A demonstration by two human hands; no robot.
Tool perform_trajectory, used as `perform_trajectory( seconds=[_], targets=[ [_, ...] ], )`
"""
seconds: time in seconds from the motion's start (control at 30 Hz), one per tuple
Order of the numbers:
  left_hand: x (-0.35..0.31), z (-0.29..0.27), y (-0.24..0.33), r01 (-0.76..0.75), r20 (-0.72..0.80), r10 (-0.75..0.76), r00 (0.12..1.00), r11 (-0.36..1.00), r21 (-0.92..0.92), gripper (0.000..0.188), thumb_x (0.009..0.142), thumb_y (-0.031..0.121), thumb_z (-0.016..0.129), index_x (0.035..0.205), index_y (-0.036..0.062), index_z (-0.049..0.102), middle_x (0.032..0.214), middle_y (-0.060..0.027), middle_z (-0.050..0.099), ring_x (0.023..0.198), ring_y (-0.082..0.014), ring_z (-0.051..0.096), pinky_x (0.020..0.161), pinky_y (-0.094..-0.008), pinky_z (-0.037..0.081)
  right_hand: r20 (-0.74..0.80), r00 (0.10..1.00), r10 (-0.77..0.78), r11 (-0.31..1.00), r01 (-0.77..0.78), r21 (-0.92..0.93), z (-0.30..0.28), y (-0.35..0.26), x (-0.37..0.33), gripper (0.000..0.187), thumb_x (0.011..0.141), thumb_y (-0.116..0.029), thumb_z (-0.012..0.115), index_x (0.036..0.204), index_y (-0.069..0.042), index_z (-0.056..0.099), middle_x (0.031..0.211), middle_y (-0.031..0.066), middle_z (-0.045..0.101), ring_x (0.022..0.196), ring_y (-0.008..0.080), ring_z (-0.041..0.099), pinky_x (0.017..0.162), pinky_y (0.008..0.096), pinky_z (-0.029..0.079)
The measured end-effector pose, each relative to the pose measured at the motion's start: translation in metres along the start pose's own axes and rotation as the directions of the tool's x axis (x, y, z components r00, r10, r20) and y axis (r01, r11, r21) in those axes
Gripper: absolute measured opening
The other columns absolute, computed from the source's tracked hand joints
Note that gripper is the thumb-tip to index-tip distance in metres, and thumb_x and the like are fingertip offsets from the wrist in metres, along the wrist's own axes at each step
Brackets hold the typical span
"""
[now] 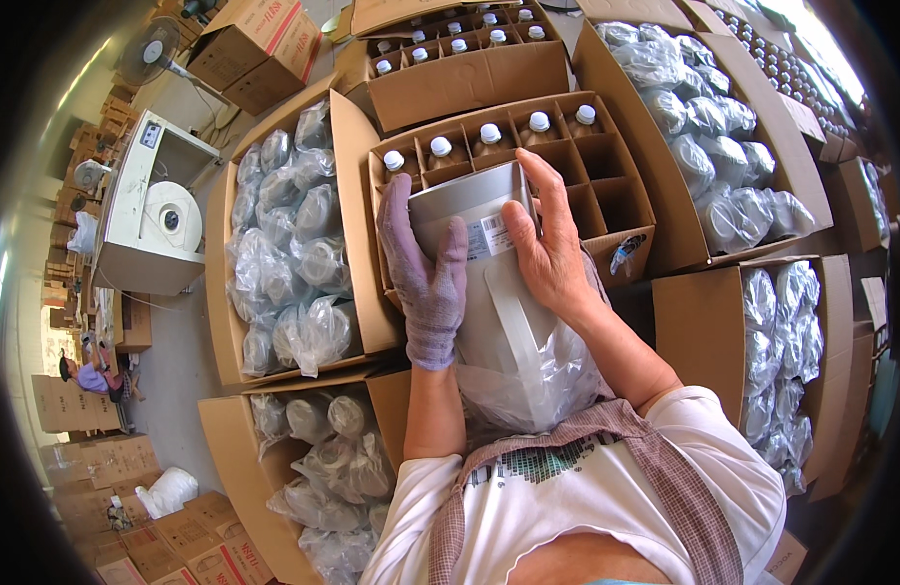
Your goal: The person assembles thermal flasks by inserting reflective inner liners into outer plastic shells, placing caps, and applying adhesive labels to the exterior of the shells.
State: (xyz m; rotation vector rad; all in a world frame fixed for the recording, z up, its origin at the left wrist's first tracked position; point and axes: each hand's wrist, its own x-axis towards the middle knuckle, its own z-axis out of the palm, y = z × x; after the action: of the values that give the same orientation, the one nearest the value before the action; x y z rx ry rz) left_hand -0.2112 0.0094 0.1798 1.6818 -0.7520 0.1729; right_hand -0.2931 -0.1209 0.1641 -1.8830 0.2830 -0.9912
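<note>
Between both my hands is a grey jug (476, 302) with a long handle, tilted with its wide end away from me. A white barcode label is stuck on its side. Clear plastic bag film (528, 385) covers its near end, which rests close to my apron. My left hand (429, 283), in a purple-grey glove, grips the jug's left side with the thumb over the front. On the right side my bare right hand (550, 239) presses against it, thumb near the label. Just beyond stands a divided carton (637, 203) with a row of white-capped bottles (490, 136) along its far side.
Open cartons of plastic-wrapped goods (292, 229) stand to my left and right (728, 166). Another carton of capped bottles (469, 88) lies farther ahead. At the left are a white machine (157, 210), a fan (150, 51) and a seated person (91, 375) among stacked boxes.
</note>
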Motion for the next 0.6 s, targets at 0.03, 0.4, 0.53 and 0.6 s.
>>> perform_trajectory(
  seconds=[0.03, 0.4, 0.53, 0.6],
  targets=[
    [0.0, 0.0, -0.001, 0.0, -0.002, 0.001, 1.0, 1.0, 0.004, 0.064, 0.098, 0.032, 0.061, 0.149, 0.0002, 0.038, 0.149, -0.0189, 0.041, 0.141, -0.0327, 0.038, 0.118, -0.0433, 0.028, 0.0, 1.0, 0.017, 0.999, -0.017, 0.048, 0.001, 0.003, 0.0, 0.049, 0.1, -0.017, 0.058, 0.144, -0.001, 0.043, 0.143, 0.0227, 0.047, 0.134, 0.0378, 0.046, 0.113, 0.0419, 0.035],
    [-0.001, 0.0, -0.01, -0.041, -0.028, 0.038, 0.999, 0.992, -0.123, 0.054, 0.102, 0.028, 0.054, 0.148, 0.0006, 0.041, 0.148, -0.0172, 0.045, 0.142, -0.0312, 0.037, 0.119, -0.042, 0.027, 0.0, 0.991, 0.135, 0.98, -0.134, 0.145, 0.003, 0.002, 0.0, 0.051, 0.097, -0.021, 0.062, 0.141, -0.001, 0.045, 0.142, 0.0202, 0.047, 0.133, 0.0339, 0.046, 0.113, 0.04, 0.035],
    [0.0, 0.0, -0.004, 0.017, -0.003, -0.017, 1.0, 0.999, -0.036, 0.058, 0.099, 0.028, 0.06, 0.147, 0.0003, 0.042, 0.147, -0.0171, 0.045, 0.141, -0.0306, 0.038, 0.118, -0.0419, 0.028, -0.016, 0.997, 0.076, 0.997, -0.075, 0.02, 0.004, 0.002, 0.005, 0.049, 0.096, -0.023, 0.064, 0.138, -0.001, 0.047, 0.139, 0.019, 0.049, 0.13, 0.0332, 0.048, 0.109, 0.0406, 0.037],
    [0.0, -0.004, -0.011, 0.048, 0.006, -0.048, 0.999, 0.992, -0.116, 0.062, 0.098, 0.03, 0.063, 0.148, 0.0005, 0.041, 0.149, -0.0171, 0.043, 0.141, -0.0305, 0.037, 0.118, -0.042, 0.028, -0.004, 0.981, 0.193, 0.954, -0.187, 0.232, 0.006, 0.009, 0.006, 0.046, 0.097, -0.021, 0.063, 0.138, -0.006, 0.05, 0.137, 0.0154, 0.051, 0.128, 0.0289, 0.049, 0.105, 0.0408, 0.041]
  ],
)
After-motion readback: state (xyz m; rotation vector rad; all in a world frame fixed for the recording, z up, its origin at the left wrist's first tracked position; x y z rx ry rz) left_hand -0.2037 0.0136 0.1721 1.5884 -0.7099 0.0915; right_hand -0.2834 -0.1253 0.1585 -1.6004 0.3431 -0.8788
